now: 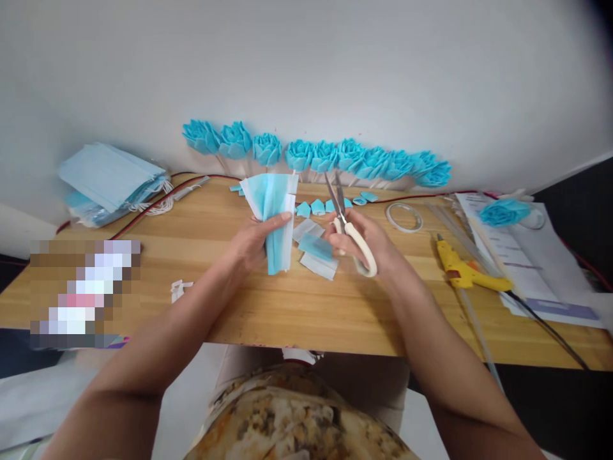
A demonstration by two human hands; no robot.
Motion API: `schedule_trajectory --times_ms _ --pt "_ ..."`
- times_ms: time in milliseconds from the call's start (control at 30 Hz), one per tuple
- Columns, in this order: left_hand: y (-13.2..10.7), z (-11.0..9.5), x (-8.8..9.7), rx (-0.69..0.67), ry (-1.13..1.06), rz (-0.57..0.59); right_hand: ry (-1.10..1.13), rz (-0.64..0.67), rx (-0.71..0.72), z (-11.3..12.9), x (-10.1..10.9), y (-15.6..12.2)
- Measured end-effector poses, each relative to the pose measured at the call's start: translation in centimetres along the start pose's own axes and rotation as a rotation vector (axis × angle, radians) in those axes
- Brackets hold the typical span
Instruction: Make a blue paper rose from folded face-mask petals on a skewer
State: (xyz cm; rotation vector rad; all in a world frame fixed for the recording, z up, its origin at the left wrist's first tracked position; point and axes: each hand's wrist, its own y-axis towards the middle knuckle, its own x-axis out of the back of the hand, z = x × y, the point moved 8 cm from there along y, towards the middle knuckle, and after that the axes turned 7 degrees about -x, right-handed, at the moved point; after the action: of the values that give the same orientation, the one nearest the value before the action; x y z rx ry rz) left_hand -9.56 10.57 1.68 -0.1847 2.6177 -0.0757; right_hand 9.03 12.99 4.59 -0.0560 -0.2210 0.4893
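Observation:
My left hand (253,246) grips a blue and white face mask (275,223), partly fanned out at the top, with the thumb across its front. In my right hand (368,236) is a pair of scissors (353,239) with cream handles, blades pointing up and slightly parted. The blades are to the right of the mask and apart from it. Between my hands, cut pieces of mask fabric (317,247), blue and white, lie on the wooden table (306,313). Behind them is a row of small blue cut pieces (318,207).
Blue fabric flowers (324,156) on stems lean along the wall. A stack of masks (112,176) lies at the back left, white scraps (179,291) nearer. To the right are a tape roll (405,218), a yellow glue gun (460,271) with its cord, and papers (550,255) under another flower (505,212).

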Motion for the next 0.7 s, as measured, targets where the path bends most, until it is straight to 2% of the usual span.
schedule_trajectory --times_ms 100,167,267,400,567,700 --pt "-1.0 1.3 -1.5 0.077 -0.023 0.085 0.191 0.041 -0.01 0.0 -2.3 -0.1" --pt "-1.7 1.9 -2.5 0.108 -0.045 0.144 0.194 0.026 0.021 0.3 -3.3 -0.3" --pt "-2.3 2.5 -3.3 0.125 -0.046 0.169 0.158 -0.037 0.048 0.5 -3.6 -0.6" --pt "-2.2 2.6 -2.9 0.118 -0.04 0.143 0.151 -0.059 0.069 0.3 -3.2 -0.7" --pt "-1.5 0.8 -2.3 -0.061 0.005 0.163 0.156 -0.011 0.056 -0.5 -3.4 -0.3" --pt "-1.3 0.0 -1.3 -0.126 0.104 0.068 0.154 0.026 0.038 -1.0 -4.0 -0.1"
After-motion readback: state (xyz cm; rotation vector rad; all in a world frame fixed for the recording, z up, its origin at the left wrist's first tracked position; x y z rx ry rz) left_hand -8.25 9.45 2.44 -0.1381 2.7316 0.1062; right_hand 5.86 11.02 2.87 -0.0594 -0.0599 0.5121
